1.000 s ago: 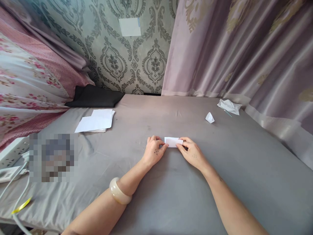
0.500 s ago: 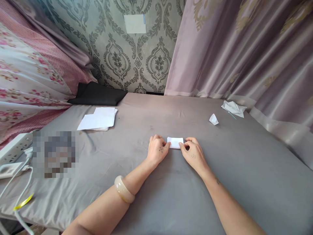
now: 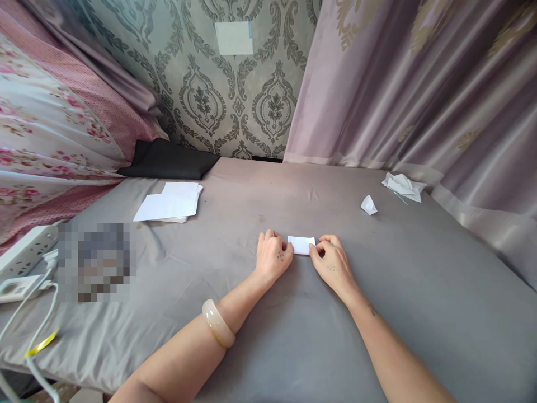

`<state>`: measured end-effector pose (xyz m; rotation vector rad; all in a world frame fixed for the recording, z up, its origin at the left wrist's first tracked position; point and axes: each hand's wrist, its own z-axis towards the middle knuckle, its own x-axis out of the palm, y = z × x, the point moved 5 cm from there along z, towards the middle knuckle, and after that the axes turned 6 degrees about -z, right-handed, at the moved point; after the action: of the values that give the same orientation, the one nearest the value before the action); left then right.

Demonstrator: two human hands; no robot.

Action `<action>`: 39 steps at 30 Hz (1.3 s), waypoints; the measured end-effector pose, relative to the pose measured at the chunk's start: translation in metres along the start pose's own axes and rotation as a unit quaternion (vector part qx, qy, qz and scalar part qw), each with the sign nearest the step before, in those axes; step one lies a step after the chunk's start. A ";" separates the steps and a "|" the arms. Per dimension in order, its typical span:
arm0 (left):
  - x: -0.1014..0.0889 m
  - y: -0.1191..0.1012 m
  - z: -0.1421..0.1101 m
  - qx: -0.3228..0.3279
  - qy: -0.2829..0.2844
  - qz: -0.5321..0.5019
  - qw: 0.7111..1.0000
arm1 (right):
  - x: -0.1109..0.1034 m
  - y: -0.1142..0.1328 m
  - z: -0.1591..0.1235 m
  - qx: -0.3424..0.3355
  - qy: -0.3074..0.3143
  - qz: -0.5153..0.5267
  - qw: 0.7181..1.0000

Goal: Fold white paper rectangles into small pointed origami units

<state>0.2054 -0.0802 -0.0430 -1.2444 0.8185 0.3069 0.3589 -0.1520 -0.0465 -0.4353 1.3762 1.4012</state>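
Observation:
A small white rectangle of folded paper [image 3: 301,245] lies on the grey cloth between my two hands. At its left end, my left hand [image 3: 274,254] grips the edge with the thumb, its other fingers curled. My right hand [image 3: 331,258] pinches the opposite end between thumb and bent forefinger. A pale bangle [image 3: 218,323] circles my left forearm. Farther off to the right stands a small folded paper piece [image 3: 368,205], apart from both hands.
Stacked white paper [image 3: 170,201] lies at the back left, near a black cloth [image 3: 168,159]. Folded papers [image 3: 403,184] and a thin green stick [image 3: 401,198] are at the back right. A power strip [image 3: 29,254] with white cables sits at the left edge, beside a blurred patch.
My left hand has shifted slightly right along the folded paper's end. The right hand keeps its pinch. The whole view has moved a little.

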 end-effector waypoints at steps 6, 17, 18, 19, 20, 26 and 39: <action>0.002 0.003 0.001 -0.005 -0.006 -0.010 1.000 | 0.001 -0.001 0.001 0.002 0.007 -0.002 1.000; 0.002 0.003 0.001 -0.013 -0.005 -0.013 1.000 | 0.002 -0.002 0.001 -0.002 0.003 -0.003 1.000; 0.002 0.004 0.001 -0.012 -0.005 -0.013 1.000 | 0.002 -0.002 0.001 -0.002 0.002 -0.004 1.000; 0.003 0.004 0.001 -0.011 -0.006 -0.013 1.000 | 0.002 -0.002 0.001 -0.003 0.001 -0.005 1.000; 0.003 0.004 0.001 -0.010 -0.007 -0.013 1.000 | 0.002 -0.002 0.001 -0.005 -0.001 -0.006 1.000; 0.004 0.006 0.003 -0.009 -0.013 -0.012 1.000 | 0.003 -0.002 0.001 0.000 0.000 -0.011 1.000; 0.004 0.004 0.002 -0.015 -0.011 -0.002 1.000 | 0.004 -0.002 0.001 -0.008 0.003 -0.011 1.000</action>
<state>0.2066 -0.0784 -0.0483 -1.2688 0.7941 0.3309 0.3594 -0.1496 -0.0504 -0.4638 1.3622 1.3941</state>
